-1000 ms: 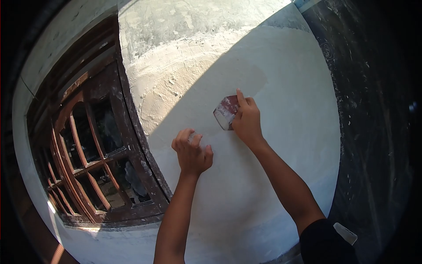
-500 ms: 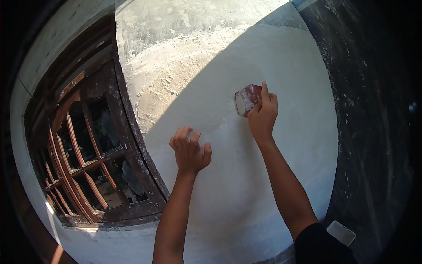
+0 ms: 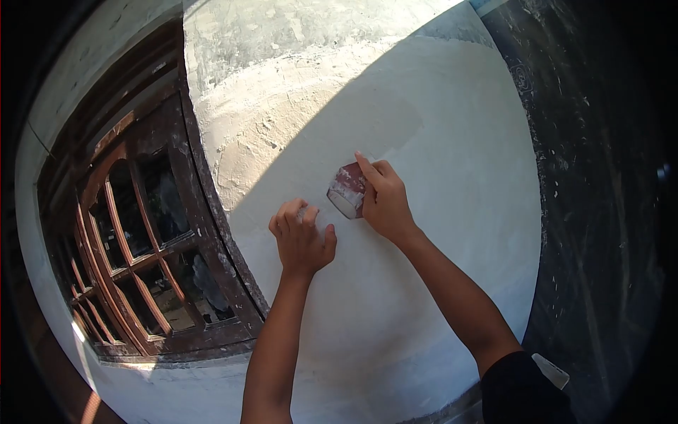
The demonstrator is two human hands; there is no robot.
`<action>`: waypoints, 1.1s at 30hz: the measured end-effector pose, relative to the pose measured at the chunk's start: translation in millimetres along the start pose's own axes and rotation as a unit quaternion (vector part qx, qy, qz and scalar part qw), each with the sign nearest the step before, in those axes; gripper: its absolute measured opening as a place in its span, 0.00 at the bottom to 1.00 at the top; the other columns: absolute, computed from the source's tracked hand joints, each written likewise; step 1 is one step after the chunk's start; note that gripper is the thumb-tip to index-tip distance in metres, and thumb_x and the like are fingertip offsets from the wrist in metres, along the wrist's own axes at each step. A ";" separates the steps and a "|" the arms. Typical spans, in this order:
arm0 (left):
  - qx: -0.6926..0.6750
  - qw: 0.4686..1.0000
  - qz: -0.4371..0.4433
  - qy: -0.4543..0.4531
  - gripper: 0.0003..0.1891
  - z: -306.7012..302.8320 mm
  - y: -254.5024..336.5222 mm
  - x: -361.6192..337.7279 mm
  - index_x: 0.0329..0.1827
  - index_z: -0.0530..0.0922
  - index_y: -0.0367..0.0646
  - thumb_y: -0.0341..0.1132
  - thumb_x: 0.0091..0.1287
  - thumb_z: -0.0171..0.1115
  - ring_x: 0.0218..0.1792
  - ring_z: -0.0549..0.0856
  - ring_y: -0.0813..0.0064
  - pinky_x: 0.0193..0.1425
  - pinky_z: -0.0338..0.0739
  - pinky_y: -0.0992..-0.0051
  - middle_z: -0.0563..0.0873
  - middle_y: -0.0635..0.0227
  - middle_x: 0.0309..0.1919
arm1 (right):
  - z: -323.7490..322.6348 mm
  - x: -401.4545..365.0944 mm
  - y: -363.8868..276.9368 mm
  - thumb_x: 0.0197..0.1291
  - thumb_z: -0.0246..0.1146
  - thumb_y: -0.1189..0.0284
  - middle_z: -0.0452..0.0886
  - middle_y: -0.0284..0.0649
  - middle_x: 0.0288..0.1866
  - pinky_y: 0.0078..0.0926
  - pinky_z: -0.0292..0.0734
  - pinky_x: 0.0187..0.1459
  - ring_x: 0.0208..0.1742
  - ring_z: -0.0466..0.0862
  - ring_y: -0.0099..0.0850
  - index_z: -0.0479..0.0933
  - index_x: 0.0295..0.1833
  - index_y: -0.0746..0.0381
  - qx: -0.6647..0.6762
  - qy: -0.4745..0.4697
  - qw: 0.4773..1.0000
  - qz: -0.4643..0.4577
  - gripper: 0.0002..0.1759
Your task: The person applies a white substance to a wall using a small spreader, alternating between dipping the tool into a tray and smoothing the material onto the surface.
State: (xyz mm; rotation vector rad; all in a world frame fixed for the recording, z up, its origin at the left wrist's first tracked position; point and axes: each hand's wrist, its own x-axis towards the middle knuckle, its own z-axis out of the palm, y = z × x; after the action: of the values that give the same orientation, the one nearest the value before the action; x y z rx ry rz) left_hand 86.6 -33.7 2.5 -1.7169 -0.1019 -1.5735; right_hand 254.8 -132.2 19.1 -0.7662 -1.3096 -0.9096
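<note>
My right hand (image 3: 385, 201) presses a reddish scraper blade (image 3: 346, 189), smeared with white filler, flat against the white plastered wall (image 3: 438, 141). The blade's pale edge points down and left, close to my left hand (image 3: 300, 237). That hand is curled into a loose fist resting on the wall, with a small lump of whitish material showing between its fingertips. Both forearms reach up from the bottom of the view.
A dark brown wooden window frame (image 3: 148, 233) with arched glass panes stands to the left of the plastered strip. Rough, unsmoothed plaster (image 3: 261, 120) lies in sunlight above. A dark surface (image 3: 600, 212) borders the wall on the right. A white flat object (image 3: 552, 370) shows at my right side.
My right hand swept the scraper up and right across the wall, then back down and left, ending nearer my left hand. The left hand stayed almost still.
</note>
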 end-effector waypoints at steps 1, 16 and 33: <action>0.000 1.000 -0.001 0.001 0.23 -0.5 -1.1 0.0 0.56 0.66 0.49 0.45 0.59 0.59 0.59 0.69 0.55 0.63 0.56 0.53 0.71 0.57 0.52 | -0.6 -2.4 6.0 0.56 0.54 0.89 0.76 0.52 0.44 0.38 0.78 0.47 0.43 0.80 0.46 0.70 0.68 0.67 -0.025 0.023 0.998 0.043 0.31; 0.000 1.000 -0.001 -0.013 0.24 -0.9 1.0 0.1 0.56 0.65 0.48 0.44 0.59 0.60 0.59 0.68 0.54 0.63 0.55 0.52 0.71 0.57 0.52 | -31.9 5.1 12.2 0.56 0.53 0.89 0.76 0.49 0.45 0.33 0.78 0.44 0.41 0.81 0.39 0.71 0.67 0.68 -0.049 0.205 0.966 0.151 0.30; -0.002 1.000 0.001 0.003 0.23 -1.4 0.5 0.7 0.56 0.65 0.47 0.45 0.60 0.59 0.58 0.69 0.54 0.62 0.55 0.53 0.72 0.58 0.51 | 6.9 21.1 10.9 0.53 0.54 0.90 0.76 0.51 0.45 0.38 0.78 0.46 0.43 0.81 0.45 0.72 0.67 0.68 -0.039 0.056 0.995 0.079 0.32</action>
State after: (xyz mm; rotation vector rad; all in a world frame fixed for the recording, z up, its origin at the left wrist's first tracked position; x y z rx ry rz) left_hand 85.9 -35.1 2.8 -1.7149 -0.0949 -1.5771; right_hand 261.9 -123.7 41.2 -0.8548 -1.1045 -0.8684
